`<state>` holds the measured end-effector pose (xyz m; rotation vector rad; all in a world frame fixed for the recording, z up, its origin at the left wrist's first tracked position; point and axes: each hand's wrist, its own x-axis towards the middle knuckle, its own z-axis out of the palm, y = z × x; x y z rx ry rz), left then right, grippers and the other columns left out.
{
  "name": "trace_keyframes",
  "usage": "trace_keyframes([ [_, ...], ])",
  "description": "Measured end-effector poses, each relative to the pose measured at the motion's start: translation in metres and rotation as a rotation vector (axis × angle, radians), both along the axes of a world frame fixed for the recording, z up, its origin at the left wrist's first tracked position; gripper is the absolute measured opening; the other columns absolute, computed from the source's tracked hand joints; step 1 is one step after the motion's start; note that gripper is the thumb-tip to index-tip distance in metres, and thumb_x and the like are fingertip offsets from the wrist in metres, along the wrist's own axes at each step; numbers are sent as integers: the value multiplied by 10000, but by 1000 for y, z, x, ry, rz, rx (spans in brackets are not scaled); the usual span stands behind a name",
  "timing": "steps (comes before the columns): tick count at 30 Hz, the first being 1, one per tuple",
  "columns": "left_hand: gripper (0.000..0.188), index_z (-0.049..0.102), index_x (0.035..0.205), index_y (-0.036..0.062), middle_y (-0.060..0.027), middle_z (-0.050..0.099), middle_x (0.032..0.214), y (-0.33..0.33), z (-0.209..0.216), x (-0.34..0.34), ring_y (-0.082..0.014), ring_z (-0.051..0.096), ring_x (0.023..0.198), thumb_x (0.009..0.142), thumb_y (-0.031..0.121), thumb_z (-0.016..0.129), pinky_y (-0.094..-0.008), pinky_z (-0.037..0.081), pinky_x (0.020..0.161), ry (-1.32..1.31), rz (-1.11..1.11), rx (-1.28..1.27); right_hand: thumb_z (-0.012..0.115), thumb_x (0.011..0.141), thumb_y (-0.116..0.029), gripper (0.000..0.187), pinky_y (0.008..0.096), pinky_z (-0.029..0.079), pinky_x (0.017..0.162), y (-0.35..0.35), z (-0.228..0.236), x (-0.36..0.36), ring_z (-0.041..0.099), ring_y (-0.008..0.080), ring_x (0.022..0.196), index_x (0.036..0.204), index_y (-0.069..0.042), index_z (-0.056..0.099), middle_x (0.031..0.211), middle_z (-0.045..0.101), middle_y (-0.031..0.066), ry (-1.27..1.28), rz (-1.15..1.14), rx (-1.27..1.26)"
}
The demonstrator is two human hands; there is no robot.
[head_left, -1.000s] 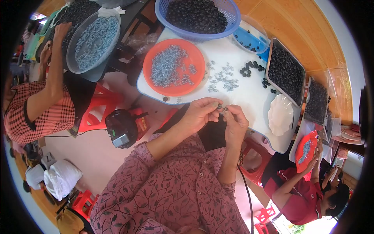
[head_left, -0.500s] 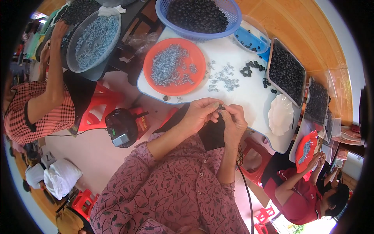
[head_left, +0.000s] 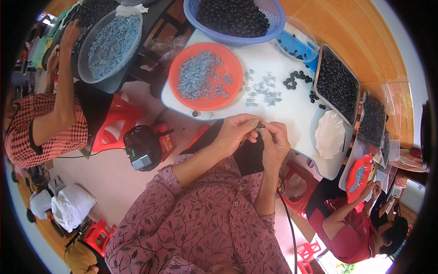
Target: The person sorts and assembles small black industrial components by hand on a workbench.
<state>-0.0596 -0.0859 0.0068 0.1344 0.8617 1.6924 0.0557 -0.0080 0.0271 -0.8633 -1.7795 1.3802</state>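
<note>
Over the near edge of the white table, my left hand and my right hand meet, thumbs and fingers pinched together. Between their fingertips is a small dark round part, mostly hidden by the fingers. Beyond my hands, loose small silvery coil springs lie scattered on the tabletop. To their left, an orange-red plate holds a heap of the same springs. Several small black round parts sit to the right of the loose springs.
A blue-purple basket of black parts stands at the back, beside a clear-and-blue tub. A metal tray of black parts and a white scalloped dish are on the right. Co-workers sit at left and right; a cable hangs beside me.
My hands stay pinched together in nearly the same place, with only slight finger movement. The table shifts a little in the picture. The hands of the co-worker at right have moved slightly.
</note>
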Motion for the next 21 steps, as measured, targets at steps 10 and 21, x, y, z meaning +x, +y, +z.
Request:
trace_keyframes([
  [10, 212, 640, 1121, -2, -33, 639, 819, -2, 1, 2, -79, 597, 679, 977, 117, 539, -228, 523, 606, 26, 11, 6, 654, 838, 65, 157, 217, 452, 733, -3, 3, 0, 543, 104, 842, 978, -6, 657, 971, 552, 37, -34, 2, 25],
  [21, 239, 619, 1160, -22, -62, 665, 888, -3, 4, 3, -105, 648, 756, 979, 108, 531, -242, 562, 684, 198, 62, -33, 639, 835, 44, 143, 306, 501, 639, -8, 15, -9, 601, 224, 746, 969, -6, 626, 920, 556, 115, -246, 11, 434],
])
